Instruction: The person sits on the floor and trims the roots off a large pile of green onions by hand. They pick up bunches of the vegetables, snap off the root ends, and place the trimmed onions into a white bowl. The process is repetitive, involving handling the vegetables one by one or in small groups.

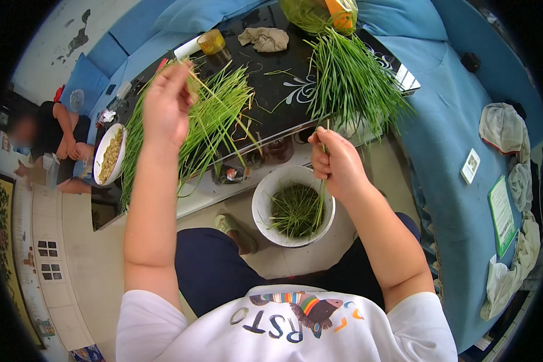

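My left hand [169, 97] is raised over a loose pile of Chinese chives [217, 102] on the left of the black table. Its fingers pinch a thin pale stalk [210, 92] that slants down to the right. Over the white bucket [261, 217], my right hand [335, 156] grips a few chive stems [322, 194] whose leaves hang down inside the rim. Green and dull leaf scraps [294, 210] lie in the bucket, between my knees. A neater bunch of chives [353, 77] rests on the table's right end, beyond my right hand.
On the black table [271, 97] are a roll of tape [211, 42], a crumpled cloth [264, 39], a plastic bag [298, 16] and a bowl of pale brown food [111, 154]. A blue sofa [448, 135] borders the right side. Another person [65, 131] sits at far left.
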A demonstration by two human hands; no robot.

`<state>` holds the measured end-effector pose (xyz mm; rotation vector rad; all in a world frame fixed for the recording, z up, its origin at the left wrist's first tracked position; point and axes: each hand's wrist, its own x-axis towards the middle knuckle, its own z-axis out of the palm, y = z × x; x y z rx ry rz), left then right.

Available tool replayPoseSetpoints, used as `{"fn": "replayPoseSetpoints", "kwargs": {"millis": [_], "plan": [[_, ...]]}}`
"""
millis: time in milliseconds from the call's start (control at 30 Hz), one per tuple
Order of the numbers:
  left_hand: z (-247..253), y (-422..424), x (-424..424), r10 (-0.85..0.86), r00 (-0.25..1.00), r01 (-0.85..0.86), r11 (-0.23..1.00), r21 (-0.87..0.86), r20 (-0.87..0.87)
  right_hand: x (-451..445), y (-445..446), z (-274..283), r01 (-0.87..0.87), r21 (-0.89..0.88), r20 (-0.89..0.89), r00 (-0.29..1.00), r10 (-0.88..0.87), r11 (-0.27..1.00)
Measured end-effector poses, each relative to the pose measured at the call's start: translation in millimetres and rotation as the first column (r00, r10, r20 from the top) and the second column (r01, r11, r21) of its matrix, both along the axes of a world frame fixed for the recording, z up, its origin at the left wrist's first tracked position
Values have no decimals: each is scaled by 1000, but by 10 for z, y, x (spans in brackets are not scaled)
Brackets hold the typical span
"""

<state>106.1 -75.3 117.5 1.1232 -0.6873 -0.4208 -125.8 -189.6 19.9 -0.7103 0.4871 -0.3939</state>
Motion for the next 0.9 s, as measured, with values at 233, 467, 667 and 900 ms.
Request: {"fn": "replayPoseSetpoints", "kwargs": {"millis": [233,467,667,900], "plan": [[-639,367,-747,-241,944,285,939,190,-225,-13,169,52,-188,-210,-94,981,171,959],[-972,466,-1048,-270,899,354,912,206,-345,0,359,-138,-324,-642,-231,946,228,695],[-1065,485,-1039,-275,922,348,895,278,-272,17,327,-197,-247,-706,-266,961,75,664],[-1112,541,-1012,-316,909,390,875,287,-272,62,277,-149,-104,-631,-233,971,-59,769]]}}
